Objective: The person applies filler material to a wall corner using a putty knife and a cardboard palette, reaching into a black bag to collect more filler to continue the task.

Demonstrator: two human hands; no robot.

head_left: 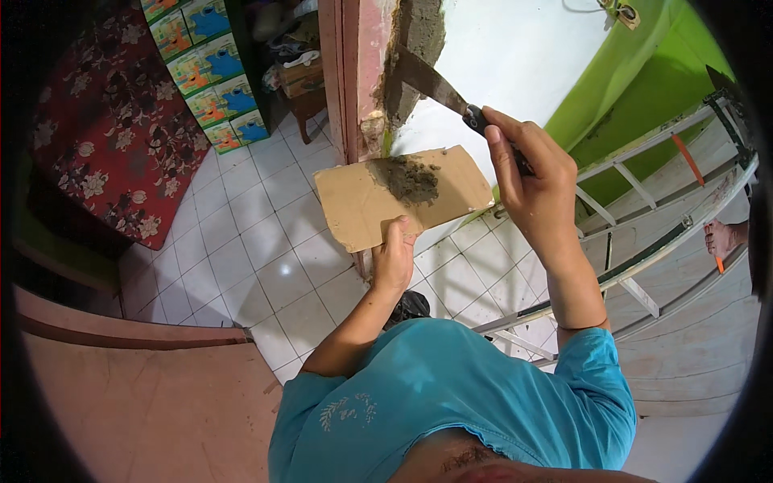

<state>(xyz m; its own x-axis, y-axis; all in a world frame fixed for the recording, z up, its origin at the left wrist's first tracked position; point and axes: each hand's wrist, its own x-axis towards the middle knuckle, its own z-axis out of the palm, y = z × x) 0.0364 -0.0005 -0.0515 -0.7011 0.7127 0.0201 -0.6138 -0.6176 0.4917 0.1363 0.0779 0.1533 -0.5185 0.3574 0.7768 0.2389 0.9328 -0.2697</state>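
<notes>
My left hand is closed on the near edge of a flat brown cardboard piece, its thumb on top. A dark grey heap of wet mortar lies on the cardboard's far half. In my right hand is a putty knife with a black handle and a broad metal blade. The blade's end meets the grey mortar strip on the wall edge beside the door frame; whether it presses there I cannot tell. The cardboard is held just below that strip.
A pink door frame stands left of the white wall. At right leans a metal ladder, with another person's hand near it. Left are a green patterned drawer cabinet and red floral cloth. White tiles cover the floor.
</notes>
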